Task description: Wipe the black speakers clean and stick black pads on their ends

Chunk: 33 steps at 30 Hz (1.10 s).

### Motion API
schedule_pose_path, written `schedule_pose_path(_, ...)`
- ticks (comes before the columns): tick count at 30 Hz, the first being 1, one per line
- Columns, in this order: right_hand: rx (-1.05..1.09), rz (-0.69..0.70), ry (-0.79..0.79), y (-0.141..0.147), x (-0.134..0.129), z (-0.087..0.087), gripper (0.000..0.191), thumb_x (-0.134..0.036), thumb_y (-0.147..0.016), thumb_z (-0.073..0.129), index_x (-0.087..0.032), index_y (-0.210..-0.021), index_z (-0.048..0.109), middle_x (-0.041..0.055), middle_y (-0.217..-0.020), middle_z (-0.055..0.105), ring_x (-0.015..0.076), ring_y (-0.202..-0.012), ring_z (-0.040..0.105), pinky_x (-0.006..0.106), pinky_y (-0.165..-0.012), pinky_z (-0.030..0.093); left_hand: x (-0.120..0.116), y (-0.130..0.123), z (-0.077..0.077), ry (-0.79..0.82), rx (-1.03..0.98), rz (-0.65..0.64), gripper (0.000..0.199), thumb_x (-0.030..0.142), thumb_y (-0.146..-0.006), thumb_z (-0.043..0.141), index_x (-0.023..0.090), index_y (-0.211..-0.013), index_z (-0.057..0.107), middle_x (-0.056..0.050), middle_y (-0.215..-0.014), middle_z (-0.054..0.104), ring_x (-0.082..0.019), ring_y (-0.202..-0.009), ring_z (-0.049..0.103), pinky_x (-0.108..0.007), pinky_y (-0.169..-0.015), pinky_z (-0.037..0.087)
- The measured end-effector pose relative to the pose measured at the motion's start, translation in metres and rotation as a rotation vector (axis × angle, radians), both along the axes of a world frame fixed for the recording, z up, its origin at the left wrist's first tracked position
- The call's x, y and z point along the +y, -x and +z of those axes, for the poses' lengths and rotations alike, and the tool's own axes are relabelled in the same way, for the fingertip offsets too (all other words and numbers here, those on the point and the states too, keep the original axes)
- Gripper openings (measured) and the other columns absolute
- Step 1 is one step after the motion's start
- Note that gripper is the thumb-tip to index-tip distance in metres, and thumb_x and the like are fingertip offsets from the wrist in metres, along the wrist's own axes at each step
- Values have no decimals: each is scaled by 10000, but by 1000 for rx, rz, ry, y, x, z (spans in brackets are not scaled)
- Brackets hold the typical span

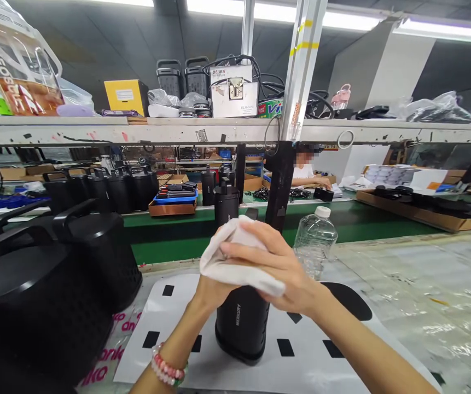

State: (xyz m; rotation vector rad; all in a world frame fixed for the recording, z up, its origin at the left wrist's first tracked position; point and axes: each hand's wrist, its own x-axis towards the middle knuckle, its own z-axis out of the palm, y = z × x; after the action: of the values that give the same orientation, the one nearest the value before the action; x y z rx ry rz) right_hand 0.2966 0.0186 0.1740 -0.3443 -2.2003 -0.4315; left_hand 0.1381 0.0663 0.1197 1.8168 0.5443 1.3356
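The right hand's fingers (pixel 276 257) curl over a white cloth (pixel 239 268), pressing it around the top of a black case (pixel 243 323), which stands upright below them on the worktop (pixel 407 273). The left hand (pixel 214 284) is behind the cloth; its fingers are mostly hidden, their state unclear. A clear bottle (pixel 316 241) stands beyond the right fingers.

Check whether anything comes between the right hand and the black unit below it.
Yes: the white cloth, under the right hand, drapes over the upper part of the black unit. Nothing else visible intervenes; the clear bottle stands off to the right. The cloth partly hides the left hand.
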Motion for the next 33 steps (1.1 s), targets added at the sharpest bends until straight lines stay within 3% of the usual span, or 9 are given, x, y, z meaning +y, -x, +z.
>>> schedule_pose_path(4, 612, -199, 353, -20, 1, -12, 429, -482, -1031, 389, -214, -1238, 652, 66, -1357, 575, 263, -1313, 462, 399, -1086, 392, -7, 6, -8, -10, -119, -40, 966, 747, -601, 737, 165, -1328, 478, -113, -1192, 679, -350, -1132, 625, -469, -985, 519)
schedule_pose_path(7, 924, -499, 749, -36, -3, -16, 474, -585, -917, 454, -175, -953, 689, 83, -1006, 689, 253, -960, 617, 338, -827, 502, -10, 12, -14, -19, -244, -17, 1009, 674, -594, 798, 180, -1383, 409, -106, -1228, 665, -303, -1109, 646, -402, -968, 523)
schedule_pose_path(10, 822, -709, 961, -46, -16, -24, 501, -656, -844, 369, -217, -624, 471, 28, -603, 517, 189, -591, 486, 286, -525, 394, -10, 18, -16, -50, -282, 59, 966, 653, -649, 777, 184, -1403, 396, -106, -1265, 645, -271, -1114, 648, -345, -954, 518)
schedule_pose_path(15, 427, -975, 1124, -54, -35, -45, 404, -533, -771, 370, -255, -510, 237, 7, -475, 328, 158, -479, 299, 299, -476, 225, -16, 20, -15, -88, -287, 17, 968, 653, -669, 767, 208, -1430, 366, -94, -1237, 665, -256, -1103, 660, -325, -957, 516)
schedule_pose_path(23, 555, -984, 953, -50, -54, -41, 449, -573, -830, 304, -260, -527, 193, -6, -481, 273, 153, -459, 305, 289, -441, 238, -25, 15, -16, -54, -312, 44, 986, 580, -634, 829, 231, -1432, 366, -64, -1194, 685, -231, -1044, 685, -302, -915, 543)
schedule_pose_path(27, 561, -549, 393, -19, -75, -35, 274, -327, -972, 436, -193, -825, 626, 66, -814, 665, 236, -827, 650, 297, -706, 511, -31, 10, -20, -61, -296, 112, 990, 518, -622, 857, 265, -1440, 360, -55, -1285, 637, -229, -1129, 650, -301, -969, 522)
schedule_pose_path(29, 297, -355, 207, -7, -79, -31, 301, -176, -968, 424, -187, -1205, 609, 92, -1173, 662, 240, -1196, 563, 328, -988, 439, -36, 10, -22, -115, -267, 157, 1013, 550, -610, 852, 279, -1450, 356, -54, -1311, 622, -238, -1147, 642, -315, -993, 513)
schedule_pose_path(31, 208, -329, 182, -2, -74, -27, 402, -137, -971, 396, -202, -1341, 539, 85, -1310, 602, 228, -1320, 460, 343, -1079, 361, -42, 12, -24, -216, -227, 207, 1045, 612, -601, 827, 283, -1468, 344, -55, -1312, 624, -244, -1144, 646, -317, -988, 518)
schedule_pose_path(33, 380, -419, 283, -5, -65, -25, 310, -211, -994, 412, -203, -1220, 625, 71, -1155, 673, 228, -1149, 594, 317, -962, 458, -47, 14, -26, -337, -182, 273, 1065, 668, -611, 786, 278, -1488, 324, -63, -1319, 622, -249, -1138, 654, -315, -965, 534)
